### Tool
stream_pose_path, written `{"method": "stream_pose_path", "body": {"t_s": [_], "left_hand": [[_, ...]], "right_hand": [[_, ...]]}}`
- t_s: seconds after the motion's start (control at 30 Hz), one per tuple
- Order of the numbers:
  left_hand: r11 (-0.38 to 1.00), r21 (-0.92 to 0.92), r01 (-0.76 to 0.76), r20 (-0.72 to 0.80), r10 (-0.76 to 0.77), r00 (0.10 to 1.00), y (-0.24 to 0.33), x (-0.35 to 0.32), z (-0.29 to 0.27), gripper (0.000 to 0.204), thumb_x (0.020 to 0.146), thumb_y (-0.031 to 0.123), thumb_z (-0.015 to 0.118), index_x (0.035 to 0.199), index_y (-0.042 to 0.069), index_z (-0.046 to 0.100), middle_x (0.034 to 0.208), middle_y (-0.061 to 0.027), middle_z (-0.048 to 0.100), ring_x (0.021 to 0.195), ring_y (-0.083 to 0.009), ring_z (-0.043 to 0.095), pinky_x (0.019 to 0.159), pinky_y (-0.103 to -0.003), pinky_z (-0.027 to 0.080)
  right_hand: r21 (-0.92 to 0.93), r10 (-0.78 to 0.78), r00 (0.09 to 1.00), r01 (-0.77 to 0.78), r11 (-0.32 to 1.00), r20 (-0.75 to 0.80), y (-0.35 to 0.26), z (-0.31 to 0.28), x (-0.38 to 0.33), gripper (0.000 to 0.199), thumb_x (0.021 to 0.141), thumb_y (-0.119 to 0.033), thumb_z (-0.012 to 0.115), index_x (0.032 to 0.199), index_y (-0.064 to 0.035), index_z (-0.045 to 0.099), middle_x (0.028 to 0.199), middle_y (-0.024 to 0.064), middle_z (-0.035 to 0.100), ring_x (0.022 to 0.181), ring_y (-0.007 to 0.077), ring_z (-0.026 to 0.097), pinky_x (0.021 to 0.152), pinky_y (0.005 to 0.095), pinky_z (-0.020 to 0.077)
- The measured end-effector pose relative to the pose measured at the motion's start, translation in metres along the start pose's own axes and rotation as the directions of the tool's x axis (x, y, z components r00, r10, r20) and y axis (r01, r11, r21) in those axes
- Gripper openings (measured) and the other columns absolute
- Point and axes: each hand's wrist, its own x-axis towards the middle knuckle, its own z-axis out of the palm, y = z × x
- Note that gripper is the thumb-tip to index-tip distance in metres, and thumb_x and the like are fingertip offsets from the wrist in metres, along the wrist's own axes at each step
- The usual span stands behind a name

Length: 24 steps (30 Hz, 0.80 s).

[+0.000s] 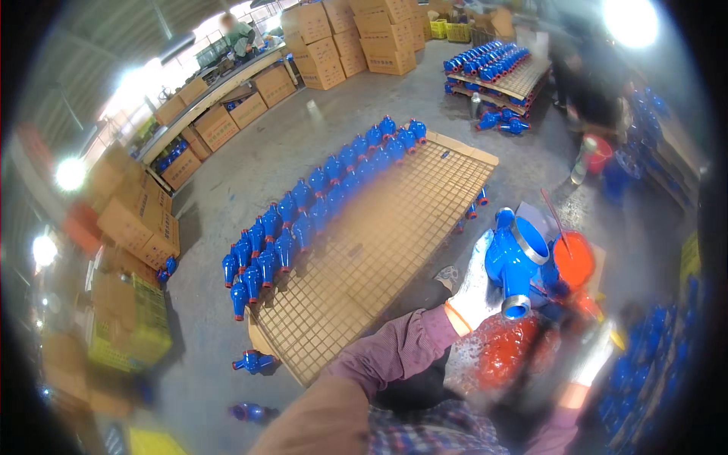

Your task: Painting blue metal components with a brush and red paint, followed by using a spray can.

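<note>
My left hand (479, 287), in a white glove, grips a blue-painted valve body (506, 256) with bare metal rims at its openings. It is held up off the floor, with one round opening toward the upper right and a smaller one pointing down. My right hand (594, 362), gloved and blurred, closes round something yellow (618, 340) whose kind I cannot make out. Between the hands and beyond them sits a round container of red paint (574, 262) with a thin red stick (557, 216) in it. Wet red paint (506, 356) covers a surface below the valve body.
A mesh-topped pallet (379, 250) stands at centre, rows of blue valve bodies (301, 196) along its far side. More lie on the floor (254, 362) and on a stack (489, 61) at the back. Cardboard boxes (315, 57) line the back and left. A person (239, 38) is at a far bench.
</note>
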Motion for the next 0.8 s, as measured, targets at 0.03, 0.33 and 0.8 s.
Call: {"method": "stream_pose_path", "body": {"t_s": [0.03,0.33,0.8], "left_hand": [[1.0,-0.013,0.005,-0.031,-0.005,1.0,0.0,-0.001,0.003,0.061,0.098,0.061,0.043,0.134,0.012,0.05,0.122,-0.0074,0.062,0.107,-0.021,0.063,0.088,-0.039,0.056],[0.994,0.026,0.111,-0.102,-0.108,0.989,-0.001,0.002,-0.005,0.071,0.092,0.069,0.041,0.127,0.008,0.052,0.102,-0.0112,0.067,0.076,-0.0253,0.068,0.061,-0.039,0.059],[0.986,0.142,0.09,-0.052,-0.084,0.995,0.001,0.018,-0.051,0.089,0.084,0.075,0.051,0.144,0.009,0.04,0.13,-0.0267,0.056,0.103,-0.0439,0.063,0.076,-0.055,0.059]], "right_hand": [[-0.039,-0.066,0.995,0.069,0.997,0.075,-0.001,0.0,-0.001,0.028,0.101,-0.037,0.058,0.098,-0.0095,0.061,0.071,-0.0068,0.047,0.059,0.0021,0.039,0.052,0.0189,0.0296],[0.025,0.108,0.994,-0.108,0.994,-0.024,-0.032,0.004,-0.014,0.025,0.102,-0.036,0.055,0.098,-0.0126,0.063,0.07,-0.008,0.043,0.059,0.0036,0.036,0.053,0.0231,0.0295],[0.002,-0.073,0.997,0.073,0.997,-0.013,-0.007,0.027,0.041,0.029,0.095,-0.019,0.066,0.116,0.0007,0.062,0.082,0.0015,0.064,0.06,0.0066,0.056,0.054,0.0219,0.0451]]}}
